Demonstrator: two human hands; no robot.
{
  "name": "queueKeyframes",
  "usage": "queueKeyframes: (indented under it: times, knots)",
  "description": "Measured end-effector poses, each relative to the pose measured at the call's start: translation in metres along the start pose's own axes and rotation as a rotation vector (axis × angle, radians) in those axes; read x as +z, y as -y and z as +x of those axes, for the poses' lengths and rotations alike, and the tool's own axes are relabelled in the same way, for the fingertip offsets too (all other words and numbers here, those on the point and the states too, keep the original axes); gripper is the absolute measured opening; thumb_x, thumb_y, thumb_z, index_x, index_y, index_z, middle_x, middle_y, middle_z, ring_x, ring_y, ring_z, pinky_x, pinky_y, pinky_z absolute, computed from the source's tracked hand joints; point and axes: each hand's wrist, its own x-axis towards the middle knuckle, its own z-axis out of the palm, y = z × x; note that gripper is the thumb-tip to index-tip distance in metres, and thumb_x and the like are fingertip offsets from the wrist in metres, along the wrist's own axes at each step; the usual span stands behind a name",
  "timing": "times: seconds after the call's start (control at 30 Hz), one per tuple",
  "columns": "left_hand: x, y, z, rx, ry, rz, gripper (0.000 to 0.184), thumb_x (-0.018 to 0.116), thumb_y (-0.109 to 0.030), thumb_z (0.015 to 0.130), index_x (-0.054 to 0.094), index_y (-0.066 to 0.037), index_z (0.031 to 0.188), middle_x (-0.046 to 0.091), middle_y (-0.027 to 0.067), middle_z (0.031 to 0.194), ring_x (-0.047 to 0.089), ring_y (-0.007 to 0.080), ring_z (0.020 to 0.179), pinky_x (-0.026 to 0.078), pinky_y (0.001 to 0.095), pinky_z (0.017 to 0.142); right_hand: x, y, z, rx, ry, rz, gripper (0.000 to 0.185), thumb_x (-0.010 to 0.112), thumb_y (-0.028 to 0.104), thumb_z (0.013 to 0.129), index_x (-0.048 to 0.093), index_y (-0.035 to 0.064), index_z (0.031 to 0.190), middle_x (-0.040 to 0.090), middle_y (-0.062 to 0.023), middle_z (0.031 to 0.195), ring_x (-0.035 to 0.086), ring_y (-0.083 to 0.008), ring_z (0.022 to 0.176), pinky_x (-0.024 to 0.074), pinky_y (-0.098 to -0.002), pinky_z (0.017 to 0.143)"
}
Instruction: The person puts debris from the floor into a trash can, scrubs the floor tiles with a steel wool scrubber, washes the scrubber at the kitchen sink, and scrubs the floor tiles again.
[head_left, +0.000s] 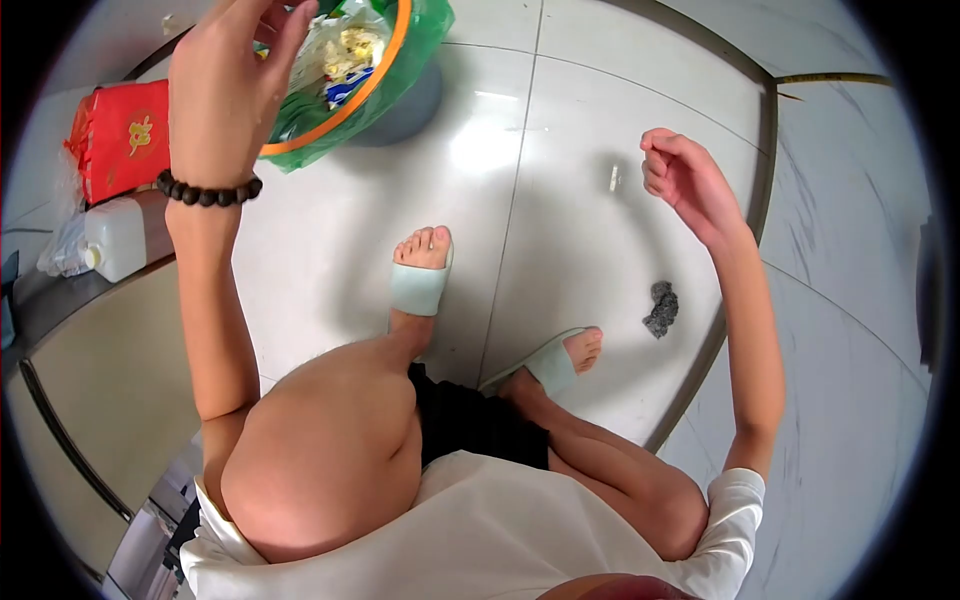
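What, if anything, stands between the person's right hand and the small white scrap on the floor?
Nothing visible; only floor tile shows between the right hand and white scrap. The grey clump lies off that line.

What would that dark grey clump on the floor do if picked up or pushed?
The dark grey clump looks loosely tangled, so it would probably feel light and squash easily. Its uneven outline suggests sliding rather than rolling across the glossy floor.
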Motion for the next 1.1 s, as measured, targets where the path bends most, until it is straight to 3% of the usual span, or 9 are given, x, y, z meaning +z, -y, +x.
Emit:
queueKeyframes:
  times: [0.1, 0.17, 0.23, 0.37, 0.5, 0.63, 0.77, 1.03, 1.1]
  knots:
    - [0.012, -0.035, -0.001, 0.000, 0.015, -0.167, 0.016, 0.065, -0.017, 0.098, 0.069, -0.002, 0.105, 0.071, 0.0083, 0.088, 0.066, 0.0140, 0.076, 0.050, 0.0258, 0.066, -0.039, -0.010, 0.021, 0.009, -0.206, -0.267, 0.022, 0.047, 0.016, 0.099, 0.065, 0.0029, 0.097, 0.054, 0.0014, 0.070, 0.046, -0.0085, 0.061, 0.0404, -0.0242, 0.060]
    - [0.030, -0.053, -0.007, 0.037, 0.036, -0.320, 0.012, 0.067, -0.007, 0.090, 0.067, -0.003, 0.101, 0.068, 0.0146, 0.090, 0.066, 0.0345, 0.077, 0.054, 0.0365, 0.069, -0.081, -0.018, 0.039, -0.002, -0.227, -0.294, 0.021, 0.048, 0.014, 0.098, 0.067, 0.0048, 0.099, 0.059, 0.0003, 0.074, 0.051, -0.0082, 0.063, 0.0427, -0.0234, 0.060]
    - [0.042, -0.068, -0.012, 0.199, 0.158, -0.309, 0.009, 0.064, -0.003, 0.094, 0.069, -0.002, 0.101, 0.066, 0.0088, 0.085, 0.064, 0.0173, 0.071, 0.049, 0.0273, 0.062, -0.115, -0.023, 0.058, -0.017, -0.464, -0.491, 0.021, 0.050, 0.015, 0.097, 0.069, 0.0058, 0.101, 0.064, -0.0007, 0.078, 0.057, -0.0090, 0.067, 0.0450, -0.0239, 0.061]
    - [0.076, -0.089, -0.017, 0.374, 0.295, -0.430, 0.015, 0.068, 0.001, 0.082, 0.068, -0.003, 0.097, 0.059, 0.0091, 0.084, 0.060, 0.0273, 0.070, 0.049, 0.0353, 0.059, -0.204, -0.030, 0.096, -0.090, -0.615, -0.674, 0.022, 0.056, 0.019, 0.094, 0.071, 0.0086, 0.106, 0.070, -0.0029, 0.082, 0.066, -0.0101, 0.074, 0.0495, -0.0252, 0.064]
    - [0.098, -0.093, -0.018, 0.354, 0.466, -0.471, 0.018, 0.069, 0.000, 0.079, 0.068, -0.004, 0.097, 0.057, 0.0088, 0.083, 0.059, 0.0282, 0.070, 0.049, 0.0371, 0.060, -0.303, -0.029, 0.144, -0.276, -0.883, -1.069, 0.026, 0.060, 0.021, 0.092, 0.073, 0.0134, 0.113, 0.075, -0.0098, 0.088, 0.072, -0.0224, 0.082, 0.0551, -0.0345, 0.076]
    - [0.115, -0.084, -0.018, 0.340, 0.628, -0.389, 0.025, 0.071, -0.002, 0.074, 0.067, -0.005, 0.099, 0.055, 0.0077, 0.083, 0.059, 0.0265, 0.071, 0.050, 0.0378, 0.062, -0.336, -0.012, 0.175, -0.416, -1.005, -1.246, 0.026, 0.062, 0.023, 0.091, 0.074, 0.0152, 0.113, 0.076, -0.0132, 0.092, 0.072, -0.0323, 0.087, 0.0556, -0.0406, 0.082]
    - [0.125, -0.079, -0.018, 0.319, 0.649, -0.336, 0.025, 0.071, -0.003, 0.074, 0.066, -0.005, 0.098, 0.056, 0.0065, 0.085, 0.060, 0.0251, 0.073, 0.051, 0.0370, 0.062, -0.372, 0.007, 0.209, -0.539, -1.034, -1.292, 0.024, 0.062, 0.026, 0.092, 0.074, 0.0163, 0.111, 0.076, -0.0121, 0.090, 0.073, -0.0303, 0.087, 0.0556, -0.0396, 0.081]
    - [0.137, -0.072, -0.013, 0.292, 0.731, -0.336, 0.027, 0.071, -0.005, 0.071, 0.066, -0.005, 0.097, 0.056, 0.0060, 0.086, 0.061, 0.0242, 0.075, 0.053, 0.0360, 0.066, -0.393, 0.033, 0.246, -0.455, -1.095, -1.551, 0.029, 0.065, 0.026, 0.092, 0.072, 0.0040, 0.109, 0.072, -0.0230, 0.099, 0.066, -0.0447, 0.095, 0.0530, -0.0502, 0.086]
    - [0.139, -0.070, -0.012, 0.299, 0.752, -0.331, 0.028, 0.071, -0.006, 0.070, 0.066, -0.005, 0.097, 0.056, 0.0061, 0.086, 0.061, 0.0242, 0.075, 0.053, 0.0360, 0.067, -0.397, 0.030, 0.248, -0.559, -1.126, -1.609, 0.029, 0.066, 0.025, 0.092, 0.071, 0.0039, 0.110, 0.071, -0.0236, 0.098, 0.065, -0.0456, 0.095, 0.0522, -0.0520, 0.086]
